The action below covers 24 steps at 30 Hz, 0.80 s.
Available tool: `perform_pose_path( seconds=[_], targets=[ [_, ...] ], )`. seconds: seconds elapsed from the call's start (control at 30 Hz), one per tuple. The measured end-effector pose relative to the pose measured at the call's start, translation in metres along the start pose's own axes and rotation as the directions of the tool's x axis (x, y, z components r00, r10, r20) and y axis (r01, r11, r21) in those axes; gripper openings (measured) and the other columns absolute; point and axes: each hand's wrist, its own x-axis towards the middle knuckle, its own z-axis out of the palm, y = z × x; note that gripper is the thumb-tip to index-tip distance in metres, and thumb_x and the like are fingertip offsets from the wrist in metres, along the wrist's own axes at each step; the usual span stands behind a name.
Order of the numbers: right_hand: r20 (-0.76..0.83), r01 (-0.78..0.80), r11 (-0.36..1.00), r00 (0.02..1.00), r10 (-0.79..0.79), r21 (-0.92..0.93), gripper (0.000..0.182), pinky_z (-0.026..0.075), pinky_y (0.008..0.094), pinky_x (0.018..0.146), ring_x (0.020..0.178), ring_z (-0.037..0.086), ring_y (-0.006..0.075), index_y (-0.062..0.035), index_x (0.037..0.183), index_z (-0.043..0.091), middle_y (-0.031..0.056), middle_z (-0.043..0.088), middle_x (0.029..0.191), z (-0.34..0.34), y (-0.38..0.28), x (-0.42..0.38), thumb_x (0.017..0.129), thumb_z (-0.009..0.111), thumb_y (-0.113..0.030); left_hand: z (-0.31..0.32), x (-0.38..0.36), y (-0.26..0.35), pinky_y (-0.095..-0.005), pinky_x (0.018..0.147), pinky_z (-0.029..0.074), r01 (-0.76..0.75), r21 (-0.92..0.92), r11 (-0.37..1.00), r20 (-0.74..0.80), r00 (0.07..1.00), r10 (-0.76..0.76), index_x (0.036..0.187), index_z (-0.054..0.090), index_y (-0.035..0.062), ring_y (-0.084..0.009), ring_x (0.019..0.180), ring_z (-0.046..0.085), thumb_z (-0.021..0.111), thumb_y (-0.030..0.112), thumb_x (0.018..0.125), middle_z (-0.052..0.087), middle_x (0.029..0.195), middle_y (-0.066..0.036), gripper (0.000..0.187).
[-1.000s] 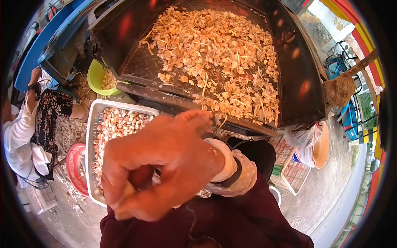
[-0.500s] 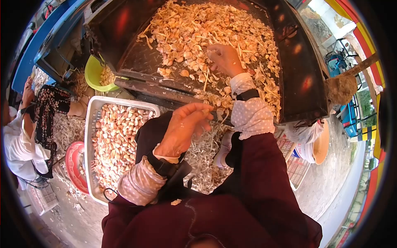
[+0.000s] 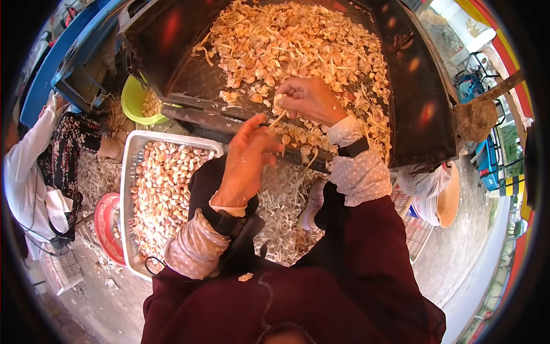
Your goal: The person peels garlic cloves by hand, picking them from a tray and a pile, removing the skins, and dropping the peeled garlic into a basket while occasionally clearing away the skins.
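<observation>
My right hand (image 3: 314, 102) is pinched on a piece of garlic (image 3: 279, 102) at the near edge of the dark tray (image 3: 192, 77); a pale stalk (image 3: 278, 118) slants down from beside it. Just below and to the left, my left hand (image 3: 243, 160) has its fingers apart and slightly curled, close to the stalk, with nothing visible in them. Beyond my hands, a heap of garlic bulbs, stalks and papery skins (image 3: 298, 43) covers much of the tray. Separated garlic cloves (image 3: 163, 195) fill a white plastic crate (image 3: 127, 215) left of my knee.
A green bowl (image 3: 129, 103) with pale cloves stands behind the crate. A red basin (image 3: 106, 232) lies to its left, near a seated person (image 3: 34, 155). Skins and stalks (image 3: 286, 229) litter the ground between my feet. At right are a white bucket (image 3: 423, 211) and a plastic bag (image 3: 427, 182).
My right hand has drawn back from the heap toward me and now holds a piece of garlic. My left hand has moved slightly left, its fingers spreading and pointing more upward.
</observation>
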Motion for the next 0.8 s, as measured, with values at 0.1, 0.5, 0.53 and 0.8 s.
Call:
perform_pose_path(
  seconds=[0.1,0.5,0.53,0.8],
  targets=[
    [0.118,0.139,0.988,0.982,-0.145,0.061,0.017,0.045,0.0210,0.048,0.058,0.061,0.0071,0.0026,0.099,0.067,0.0039,0.066,0.073,0.004,-0.031,-0.028,0.088,0.065,-0.010,0.002,0.004,-0.001,-0.0221,0.057,0.046,-0.079,-0.055,0.995,0.038,0.996,0.081,0.132,0.049,0.0009,-0.0126,0.075,0.062,0.051,0.012,0.098,0.062,0.096,-0.008,0.036],
    [-0.110,0.187,0.966,0.979,-0.169,0.179,0.014,0.044,0.0207,0.046,0.053,0.056,0.0048,0.0028,0.098,0.064,0.0030,0.066,0.071,0.039,-0.037,-0.069,0.088,0.064,-0.007,-0.002,0.000,-0.001,-0.0131,0.039,0.034,-0.014,-0.162,0.987,0.210,0.976,0.048,0.122,0.057,0.0000,-0.0057,0.056,0.053,0.054,0.016,0.099,0.061,0.080,-0.005,0.028],
    [-0.129,0.187,0.962,0.978,-0.163,0.198,0.012,0.045,0.0212,0.046,0.053,0.057,0.0058,0.0029,0.097,0.063,0.0040,0.066,0.072,0.042,-0.037,-0.068,0.088,0.063,-0.006,-0.003,0.000,-0.001,-0.0131,0.039,0.034,-0.009,-0.159,0.987,0.209,0.977,0.043,0.122,0.057,0.0000,-0.0057,0.056,0.053,0.054,0.016,0.099,0.061,0.080,-0.005,0.028],
    [-0.027,0.070,0.723,0.997,-0.070,0.687,0.018,0.049,0.0210,0.045,0.057,0.064,0.0117,0.0036,0.102,0.061,0.0076,0.068,0.076,0.035,-0.022,-0.068,0.092,0.061,-0.011,0.002,-0.005,0.020,-0.0138,0.038,0.029,0.108,-0.130,0.986,0.357,0.933,-0.055,0.110,0.061,-0.0014,-0.0025,0.041,0.040,0.057,0.017,0.097,0.060,0.073,0.000,0.023]
  ],
)
